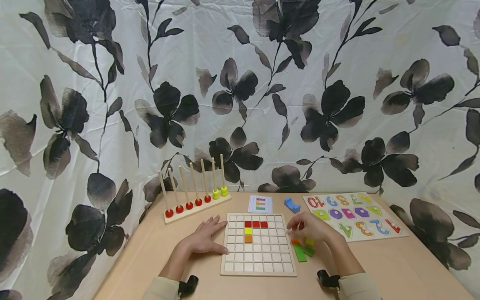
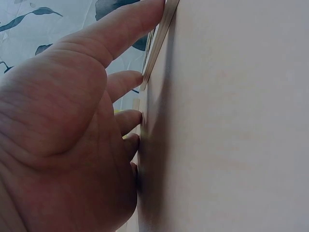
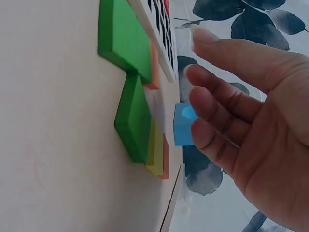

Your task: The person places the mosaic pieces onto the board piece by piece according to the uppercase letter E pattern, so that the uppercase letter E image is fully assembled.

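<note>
A wooden grid board [image 1: 266,255] lies in front of me in the head view. Red tiles [image 1: 256,224] form a row in it, with a yellow tile [image 1: 248,231] and an orange tile [image 1: 248,238] below the leftmost one. My left hand [image 1: 202,237] is spread at the board's left side, thumb and fingertips at its edge. My right hand [image 1: 311,227] hovers over loose tiles at the board's right, its fingers loosely bent with nothing between them in the right wrist view. Among those tiles are green tiles [image 3: 135,116], a yellow tile [image 3: 155,150] and orange ones.
Behind the board lies a pattern card [image 1: 260,204], beside a blue curved block [image 1: 291,205]. A number puzzle board [image 1: 356,214] is at the right. At the back left stands a peg counter [image 1: 198,211] with red and yellow beads. A floral cloth [image 1: 240,125] hangs behind the table.
</note>
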A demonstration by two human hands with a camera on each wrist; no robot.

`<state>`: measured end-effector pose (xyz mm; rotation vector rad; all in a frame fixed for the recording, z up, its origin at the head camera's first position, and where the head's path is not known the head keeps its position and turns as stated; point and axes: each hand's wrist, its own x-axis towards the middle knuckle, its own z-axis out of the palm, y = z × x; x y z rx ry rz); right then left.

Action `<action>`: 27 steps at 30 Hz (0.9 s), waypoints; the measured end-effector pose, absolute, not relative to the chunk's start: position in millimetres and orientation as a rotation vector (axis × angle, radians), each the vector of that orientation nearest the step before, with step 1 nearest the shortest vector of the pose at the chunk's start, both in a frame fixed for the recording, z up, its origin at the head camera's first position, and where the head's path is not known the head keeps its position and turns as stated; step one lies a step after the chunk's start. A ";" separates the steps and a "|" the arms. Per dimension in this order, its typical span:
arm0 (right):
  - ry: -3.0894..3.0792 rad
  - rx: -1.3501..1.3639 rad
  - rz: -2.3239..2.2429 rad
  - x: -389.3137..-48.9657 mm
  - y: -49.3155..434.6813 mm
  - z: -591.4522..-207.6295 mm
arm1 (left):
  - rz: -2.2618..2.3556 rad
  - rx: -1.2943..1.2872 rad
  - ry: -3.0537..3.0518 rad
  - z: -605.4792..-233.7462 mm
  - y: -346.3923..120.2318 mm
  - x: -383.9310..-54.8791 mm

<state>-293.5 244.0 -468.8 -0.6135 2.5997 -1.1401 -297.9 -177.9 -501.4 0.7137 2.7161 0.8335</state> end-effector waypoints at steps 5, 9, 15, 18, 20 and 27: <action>2.558 -0.576 -1.128 -292.4 246.0 -473.5 | 0.834 0.718 2.714 -502.7 -177.8 -298.4; 2.554 -0.588 -1.097 -292.4 246.2 -476.9 | 0.831 0.720 2.715 -503.3 -178.2 -298.7; 2.553 -0.610 -1.087 -291.1 246.1 -477.6 | 0.832 0.715 2.714 -503.5 -178.0 -298.9; 2.558 -0.608 -1.083 -290.2 245.7 -477.9 | 0.831 0.713 2.714 -503.7 -177.8 -299.0; 2.566 -0.604 -1.079 -289.9 245.5 -478.1 | 0.829 0.712 2.714 -503.8 -177.8 -299.1; 2.616 -0.577 -1.053 -291.0 245.8 -480.8 | 0.827 0.712 2.713 -503.0 -178.1 -299.0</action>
